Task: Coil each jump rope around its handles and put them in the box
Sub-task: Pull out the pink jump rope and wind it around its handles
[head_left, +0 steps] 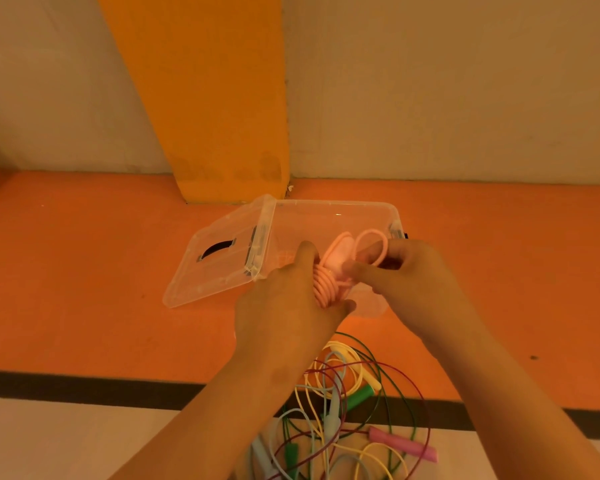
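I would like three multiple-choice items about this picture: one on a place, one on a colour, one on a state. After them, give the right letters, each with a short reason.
1. Where are the loose ropes relative to the box?
A. Inside it
B. On the floor, on its near side
C. Behind it, by the wall

2. What colour is the held rope?
A. Pink
B. Green
C. Yellow

3. In what state is the box?
A. Shut
B. Open
C. Upside down

Answers:
1 B: the tangle lies on the floor under the forearms, apart from the box.
2 A: the coils wound on the handles are pink.
3 B: the lid lies at the box's left side, off its top.
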Motion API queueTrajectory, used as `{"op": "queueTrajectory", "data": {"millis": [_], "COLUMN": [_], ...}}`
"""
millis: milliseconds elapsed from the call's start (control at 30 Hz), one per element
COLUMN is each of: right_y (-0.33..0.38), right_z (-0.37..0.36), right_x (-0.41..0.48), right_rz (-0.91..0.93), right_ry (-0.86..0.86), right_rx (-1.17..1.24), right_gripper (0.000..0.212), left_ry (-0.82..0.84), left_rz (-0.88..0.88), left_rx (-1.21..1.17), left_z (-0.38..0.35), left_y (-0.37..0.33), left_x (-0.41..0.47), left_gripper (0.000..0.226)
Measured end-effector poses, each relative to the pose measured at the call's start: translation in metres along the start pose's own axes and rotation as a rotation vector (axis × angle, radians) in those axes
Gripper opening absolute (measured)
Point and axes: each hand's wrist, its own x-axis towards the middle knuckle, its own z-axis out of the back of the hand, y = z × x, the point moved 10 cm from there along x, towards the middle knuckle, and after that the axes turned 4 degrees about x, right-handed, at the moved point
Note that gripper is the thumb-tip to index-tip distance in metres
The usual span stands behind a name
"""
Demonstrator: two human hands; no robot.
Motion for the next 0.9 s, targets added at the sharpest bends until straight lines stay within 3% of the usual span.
{"op": "queueTrajectory", "data": {"millis": [100,233,600,700,900], "right_y": [0.009,0.016,0.028,0.029,0.023], "right_z": [-0.014,-0.011,0.002,0.007,0.005], "right_x": [-0.004,-0.003,-0.010,-0.010,-0.008], "right_rz": [0.069,0.135,0.217,0.204,0.154], "right_ry": [0.087,0.062,-0.028,-0.061,-0.047], "right_rx": [-0.006,0.095,0.159,0.195,0.257], "right_gripper": [0.022,0.031,0.019,0.020,0.016], "left_ry": [0.016,0.084,0.325,0.313,0.258], "left_rz": [0.011,-0.004,-0.006,-0.014,-0.025], "left_rx": [-0.067,-0.150,-0.385,-0.380,-0.377], "left_z": [-0.004,-0.012,-0.041,-0.040,-0.038], "left_y": [0.003,0.004,0.002,-0.003,-0.005], "left_x": [0.004,0.007,0.006,0.002,0.000], "left_gripper": [0.052,0.048,0.050,0.059,0.051]}}
